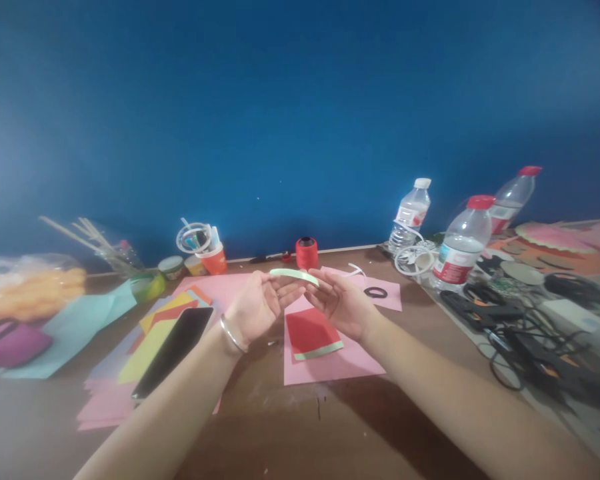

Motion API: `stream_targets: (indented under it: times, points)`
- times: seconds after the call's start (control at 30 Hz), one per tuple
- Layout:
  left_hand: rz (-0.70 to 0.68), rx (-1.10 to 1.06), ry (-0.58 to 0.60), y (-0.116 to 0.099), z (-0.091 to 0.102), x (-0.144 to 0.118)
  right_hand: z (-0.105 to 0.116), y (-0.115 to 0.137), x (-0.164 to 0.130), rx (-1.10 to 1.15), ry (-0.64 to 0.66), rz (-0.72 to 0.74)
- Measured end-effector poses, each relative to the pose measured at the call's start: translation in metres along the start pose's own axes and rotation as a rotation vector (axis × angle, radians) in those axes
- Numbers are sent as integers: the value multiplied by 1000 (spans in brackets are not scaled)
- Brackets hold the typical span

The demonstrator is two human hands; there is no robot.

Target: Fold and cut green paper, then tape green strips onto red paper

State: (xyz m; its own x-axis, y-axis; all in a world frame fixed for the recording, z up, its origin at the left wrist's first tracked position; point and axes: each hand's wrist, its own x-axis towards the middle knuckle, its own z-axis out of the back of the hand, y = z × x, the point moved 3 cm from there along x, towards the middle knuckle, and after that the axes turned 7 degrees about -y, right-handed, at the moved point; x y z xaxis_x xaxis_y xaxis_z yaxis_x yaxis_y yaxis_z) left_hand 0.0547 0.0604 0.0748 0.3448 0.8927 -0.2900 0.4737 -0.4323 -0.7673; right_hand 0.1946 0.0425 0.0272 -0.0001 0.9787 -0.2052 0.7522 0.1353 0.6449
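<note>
A narrow light-green paper strip point(294, 274) bows slightly upward between my two hands, above the table. My left hand point(260, 303), with a silver bangle at the wrist, pinches its left end. Its right end sits between the thumb and fingers of my right hand point(343, 303). Below them lies a red piece of paper point(313, 331) with a pale green band along its near edge. It rests on a pink sheet point(335, 370). Beyond the hands stands a red spool of thread point(307, 253).
Coloured papers point(145, 353) and a black phone point(175, 347) lie at the left. An orange cup of pens point(214, 259) stands behind. At right are plastic bottles point(463, 243), black cables point(520, 347) and a black ring point(375, 293). A blue wall point(280, 133) rises behind the table.
</note>
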Motion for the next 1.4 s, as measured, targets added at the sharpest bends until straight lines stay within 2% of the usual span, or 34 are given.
stream_targets:
  times: [0.07,0.27,1.0,1.23,1.4]
  points:
    - [-4,33,18,2,-2,-1,-2,0,-4,66,-8,-53]
    - [-30,38,20,2,2,2,3,3,-4,76,-33,-87]
    - [-42,68,25,-4,5,4,13,6,7,-5,-54,74]
    - [-173,147,2,-7,11,7,12,13,4,-103,-78,209]
    - [-317,240,44,-13,4,-5,14,11,6,-164,-95,260]
